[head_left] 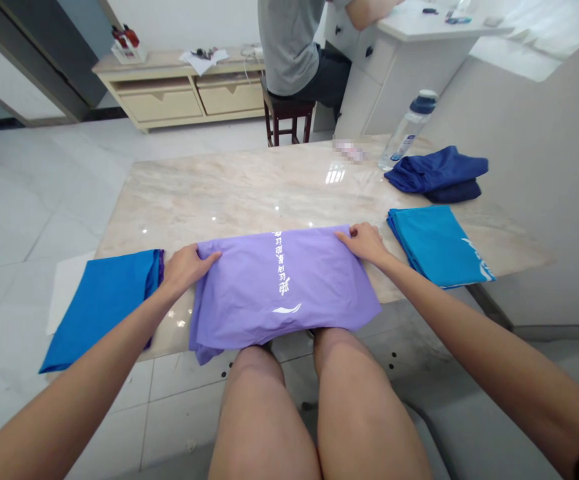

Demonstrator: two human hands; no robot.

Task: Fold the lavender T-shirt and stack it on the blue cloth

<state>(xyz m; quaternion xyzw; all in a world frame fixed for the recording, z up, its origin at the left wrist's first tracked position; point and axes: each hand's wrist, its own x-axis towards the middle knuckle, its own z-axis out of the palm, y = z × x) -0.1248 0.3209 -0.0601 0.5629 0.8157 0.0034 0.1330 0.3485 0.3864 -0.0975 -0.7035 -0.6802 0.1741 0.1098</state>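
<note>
Pinching a lilac garment [324,280] by its far corners

Gripping the left corner with the left hand [185,267], nearly closed, thumb on top; gripping the right corner likewise with the right hand [365,241]. Holding the white-printed fabric over the near edge of the marble-patterned table [209,193]. Flanked by a folded blue garment [104,300] and a folded teal garment [432,243].

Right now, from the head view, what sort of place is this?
Probably a home, perhaps its living room: a low cream cabinet with drawers, a beige marble-patterned table, and a light-purple printed cloth garment on it.
</note>
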